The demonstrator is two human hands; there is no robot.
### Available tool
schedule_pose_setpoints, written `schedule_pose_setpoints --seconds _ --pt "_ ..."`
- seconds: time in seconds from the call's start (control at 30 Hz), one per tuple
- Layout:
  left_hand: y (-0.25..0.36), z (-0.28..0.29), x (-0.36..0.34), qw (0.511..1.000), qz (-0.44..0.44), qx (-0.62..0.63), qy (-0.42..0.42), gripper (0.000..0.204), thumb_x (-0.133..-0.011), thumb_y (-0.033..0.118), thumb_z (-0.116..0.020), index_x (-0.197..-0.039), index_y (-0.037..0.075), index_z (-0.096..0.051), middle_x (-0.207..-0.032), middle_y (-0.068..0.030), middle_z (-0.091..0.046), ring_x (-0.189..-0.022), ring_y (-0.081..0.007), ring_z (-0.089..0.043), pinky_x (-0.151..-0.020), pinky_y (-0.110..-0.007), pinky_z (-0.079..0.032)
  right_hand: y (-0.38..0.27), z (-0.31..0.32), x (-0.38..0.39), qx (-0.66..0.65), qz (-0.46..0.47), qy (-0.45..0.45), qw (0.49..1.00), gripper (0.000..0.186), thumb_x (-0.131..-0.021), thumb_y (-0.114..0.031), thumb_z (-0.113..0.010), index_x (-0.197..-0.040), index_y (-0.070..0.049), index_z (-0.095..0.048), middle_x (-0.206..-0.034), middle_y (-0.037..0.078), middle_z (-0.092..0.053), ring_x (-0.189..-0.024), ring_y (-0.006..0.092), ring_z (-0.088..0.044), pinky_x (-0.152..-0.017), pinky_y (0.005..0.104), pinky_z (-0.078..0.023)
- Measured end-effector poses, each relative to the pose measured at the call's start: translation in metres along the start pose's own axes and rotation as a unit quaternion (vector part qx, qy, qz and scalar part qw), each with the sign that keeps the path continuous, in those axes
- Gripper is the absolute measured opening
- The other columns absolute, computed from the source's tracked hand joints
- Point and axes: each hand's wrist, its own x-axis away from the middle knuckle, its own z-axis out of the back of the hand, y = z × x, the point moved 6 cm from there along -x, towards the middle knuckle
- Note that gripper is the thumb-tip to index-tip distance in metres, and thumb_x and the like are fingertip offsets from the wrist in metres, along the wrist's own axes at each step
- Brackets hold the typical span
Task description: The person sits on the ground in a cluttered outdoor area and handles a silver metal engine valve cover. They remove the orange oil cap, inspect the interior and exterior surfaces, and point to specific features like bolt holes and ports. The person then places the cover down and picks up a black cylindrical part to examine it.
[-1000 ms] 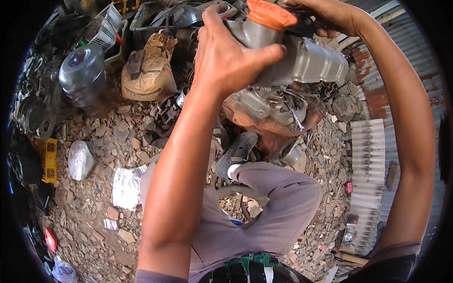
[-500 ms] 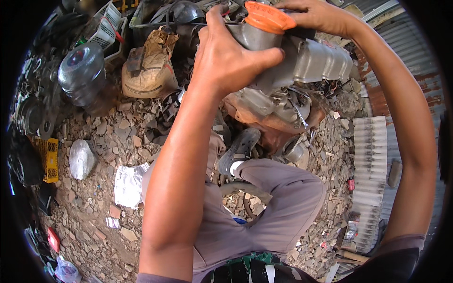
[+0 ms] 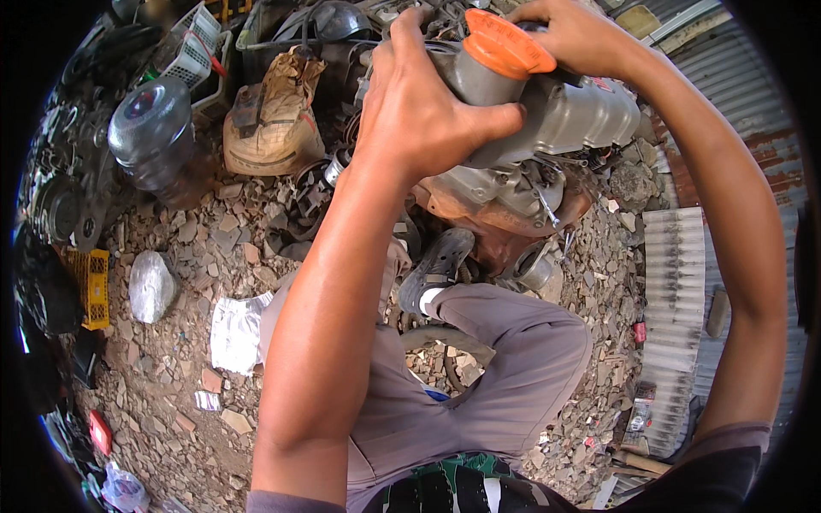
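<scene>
My left hand (image 3: 436, 115) wraps around a grey cylindrical piece, its thumb stretched across the near side and its fingers on the far side. A flared orange top (image 3: 506, 44), tilted to the right, caps this grey cylinder (image 3: 486, 81). Just right of the orange top, my right hand (image 3: 581, 36) is curled, its fingertips partly hidden behind the orange rim; what they hold does not show. Below both hands lies a grey metal engine cover (image 3: 586, 118) on a larger engine assembly (image 3: 487, 192), with a wrench (image 3: 547, 207) hanging at its near side.
Broken tile rubble (image 3: 192, 282) covers the ground. At the left stand a large clear bottle (image 3: 152, 132), a brown paper sack (image 3: 274, 128) and a yellow crate (image 3: 88, 286). Corrugated sheets (image 3: 674, 325) lie along the right. My shoe (image 3: 436, 263) rests near the engine.
Both hands have shifted slightly to the right, the grey cylinder and orange top moving along with my left hand. The orange top now leans further over to the right.
</scene>
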Motion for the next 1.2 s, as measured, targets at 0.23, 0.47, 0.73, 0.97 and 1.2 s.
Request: schedule_pose_setpoints --seconds 0.23,0.47,0.73,0.97,1.2 --pt "-0.001 -0.011 0.004 0.999 -0.030 -0.018 0.003 0.119 -0.052 0.044 -0.085 -0.144 -0.002 -0.026 -0.131 -0.0336 -0.045 -0.122 -0.0442 -0.049 -0.103 -0.045 -0.044 0.022 -0.002 0.005 -0.003 0.111 0.100 0.989 0.051 -0.083 -0.047 -0.065 -0.109 -0.003 -0.070 -0.095 0.019 -0.072 -0.088 0.0276 -0.069 -0.081 0.0374 -0.053" --pt "-0.012 -0.009 0.004 0.999 -0.044 -0.027 0.004 0.117 -0.053 0.042 -0.086 -0.144 -0.002 -0.027 -0.130 -0.0334 -0.045 -0.122 -0.0442 -0.048 -0.104 -0.045 -0.043 -0.018 -0.001 -0.001 0.147 -0.121 -0.009 0.982 0.068 -0.084 -0.062 -0.051 -0.091 0.001 -0.074 -0.094 0.025 -0.070 -0.090 0.0400 -0.068 -0.080 0.0461 -0.053" --pt "-0.004 -0.015 0.002 0.994 -0.104 -0.039 0.000 0.116 -0.052 0.045 -0.086 -0.141 -0.005 -0.031 -0.128 -0.0302 -0.049 -0.121 -0.0397 -0.050 -0.102 -0.045 -0.044 0.010 -0.005 0.020 0.077 0.172 0.133 0.973 0.045 -0.084 -0.045 -0.059 -0.094 -0.003 -0.073 -0.090 0.025 -0.069 -0.082 0.0391 -0.068 -0.073 0.0452 -0.054" --pt "-0.015 -0.002 -0.004 0.998 -0.063 -0.003 -0.009 0.116 -0.056 0.040 -0.085 -0.142 -0.008 -0.025 -0.133 -0.0313 -0.045 -0.127 -0.0390 -0.047 -0.107 -0.043 -0.039 -0.019 -0.003 -0.020 0.165 -0.017 0.044 0.985 0.066 -0.084 -0.056 -0.051 -0.097 0.005 -0.072 -0.101 0.025 -0.070 -0.097 0.0395 -0.067 -0.085 0.0454 -0.052" --pt "-0.007 -0.004 -0.004 0.999 -0.052 -0.007 -0.014 0.120 -0.056 0.043 -0.086 -0.142 -0.010 -0.022 -0.131 -0.0314 -0.047 -0.124 -0.0355 -0.049 -0.105 -0.041 -0.041 0.010 -0.001 -0.023 0.098 0.207 0.100 0.968 0.042 -0.084 -0.043 -0.061 -0.095 -0.005 -0.074 -0.088 0.022 -0.070 -0.079 0.0327 -0.070 -0.072 0.0429 -0.053"
